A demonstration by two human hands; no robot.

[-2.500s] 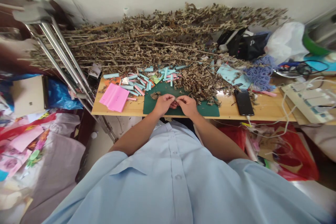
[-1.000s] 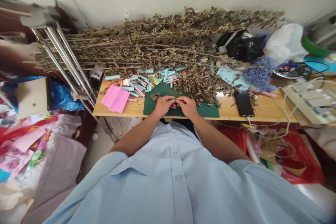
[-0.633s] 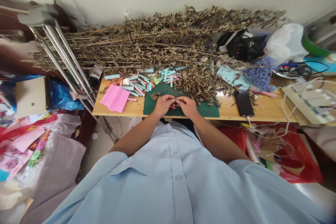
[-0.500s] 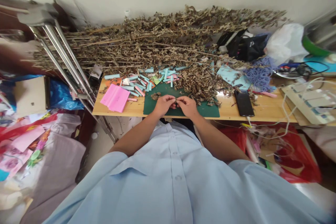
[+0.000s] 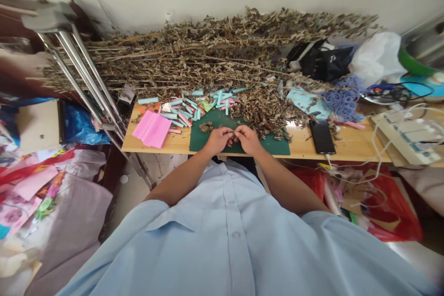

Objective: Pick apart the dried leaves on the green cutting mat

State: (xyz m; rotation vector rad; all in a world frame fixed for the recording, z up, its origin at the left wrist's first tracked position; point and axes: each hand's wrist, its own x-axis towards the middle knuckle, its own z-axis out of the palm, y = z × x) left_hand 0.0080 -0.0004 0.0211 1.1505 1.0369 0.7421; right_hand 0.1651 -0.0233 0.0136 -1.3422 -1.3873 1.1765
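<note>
Over the green cutting mat (image 5: 203,144), my left hand (image 5: 219,140) and my right hand (image 5: 247,139) meet with fingertips pinched together. Whatever is between them is too small and too covered to name. A small clump of dried leaves (image 5: 206,126) lies on the mat, just left of my left hand. Beyond my right hand a heap of loose dried leaves (image 5: 258,113) spreads over the mat's far right part. Pale blue and pink paper rolls (image 5: 183,110) lie scattered past the mat's far left corner.
Bundles of dried leafy stalks (image 5: 194,55) line the wall. Pink paper sheets (image 5: 151,129) lie on the table (image 5: 298,145), left of the mat. To the right are a black phone (image 5: 322,136), blue paper (image 5: 308,101), purple cord (image 5: 343,101) and a power strip (image 5: 405,136). Metal crutches (image 5: 86,69) lean at left.
Both hands stay pinched together over the mat. My left hand has shifted slightly right, so more of the small leaf clump shows. Everything else looks the same.
</note>
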